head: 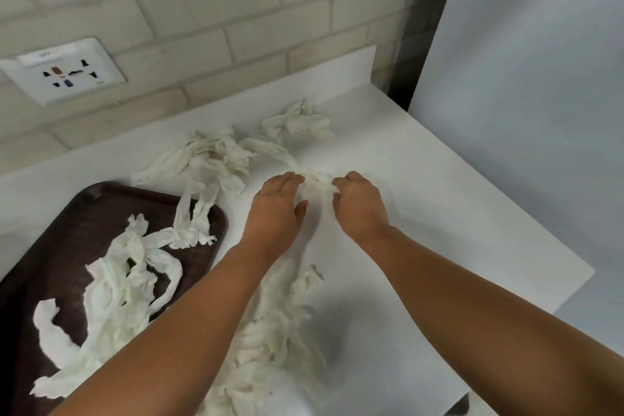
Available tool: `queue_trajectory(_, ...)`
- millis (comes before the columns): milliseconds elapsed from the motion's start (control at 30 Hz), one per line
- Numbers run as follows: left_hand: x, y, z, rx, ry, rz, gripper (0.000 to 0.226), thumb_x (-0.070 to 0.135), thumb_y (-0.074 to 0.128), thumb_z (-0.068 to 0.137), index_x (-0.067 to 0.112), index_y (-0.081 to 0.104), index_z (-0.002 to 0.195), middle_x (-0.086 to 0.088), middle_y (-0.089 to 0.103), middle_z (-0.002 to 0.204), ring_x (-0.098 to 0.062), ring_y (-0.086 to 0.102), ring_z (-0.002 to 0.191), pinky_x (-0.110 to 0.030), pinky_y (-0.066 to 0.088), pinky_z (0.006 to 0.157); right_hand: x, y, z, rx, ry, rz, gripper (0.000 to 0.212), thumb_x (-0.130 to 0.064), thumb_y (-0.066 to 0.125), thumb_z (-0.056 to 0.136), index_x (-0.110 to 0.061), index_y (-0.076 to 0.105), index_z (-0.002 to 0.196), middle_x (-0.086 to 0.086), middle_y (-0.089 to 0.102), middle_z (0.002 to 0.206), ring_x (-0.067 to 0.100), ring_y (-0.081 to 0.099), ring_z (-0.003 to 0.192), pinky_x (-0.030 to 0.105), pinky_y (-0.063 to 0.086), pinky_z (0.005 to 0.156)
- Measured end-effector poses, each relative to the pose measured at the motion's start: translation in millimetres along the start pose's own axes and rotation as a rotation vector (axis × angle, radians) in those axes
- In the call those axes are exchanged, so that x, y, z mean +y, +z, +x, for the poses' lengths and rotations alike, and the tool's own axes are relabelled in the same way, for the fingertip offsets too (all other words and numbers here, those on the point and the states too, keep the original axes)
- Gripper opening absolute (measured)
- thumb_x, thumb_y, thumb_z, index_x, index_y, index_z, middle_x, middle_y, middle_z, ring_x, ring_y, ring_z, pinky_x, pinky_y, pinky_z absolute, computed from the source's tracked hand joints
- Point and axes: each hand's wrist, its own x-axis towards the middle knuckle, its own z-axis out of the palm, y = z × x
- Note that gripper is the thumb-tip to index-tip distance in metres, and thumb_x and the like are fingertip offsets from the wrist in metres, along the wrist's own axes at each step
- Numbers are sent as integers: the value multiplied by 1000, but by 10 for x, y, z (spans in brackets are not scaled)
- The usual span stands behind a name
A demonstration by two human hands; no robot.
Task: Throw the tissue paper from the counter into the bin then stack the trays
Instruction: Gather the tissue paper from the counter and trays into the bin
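Note:
Crumpled white tissue paper lies scattered over the white counter (422, 213). One clump (209, 155) sits near the wall, another (297, 121) further back, and a pile (270, 331) lies under my forearms. A dark brown tray (67, 230) at the left carries more twisted tissue (128, 280). My left hand (277, 209) and right hand (358, 206) meet at mid-counter on a small wad of tissue (317, 184). My right fingers curl around the wad, and my left fingertips touch its other side.
A tiled brick-pattern wall runs behind the counter, with a white power socket (64, 71) at the left. The counter's right edge (574, 284) drops off beside a pale grey wall. No bin is in view.

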Motion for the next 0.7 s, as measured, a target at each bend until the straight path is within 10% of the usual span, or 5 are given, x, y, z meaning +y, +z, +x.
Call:
queue_trajectory(333, -30, -8, 85, 110, -11, -89, 39, 21, 63, 92, 12, 57, 129, -2, 58, 131, -22, 48, 124, -32, 42, 103, 85, -407, -16, 283, 9, 357, 28, -8, 38, 101, -10, 58, 120, 5, 51, 111, 15, 52, 84, 21, 41, 78)
queue_trajectory(700, 318, 102, 305, 48, 74, -125, 54, 26, 62, 94, 21, 42, 144, 3, 41, 149, -20, 50, 122, -26, 41, 101, 438, -764, -177, 261, 130, 690, 38, -33, 39, 103, -11, 38, 71, -4, 38, 66, 11, 36, 62, 27, 34, 62)
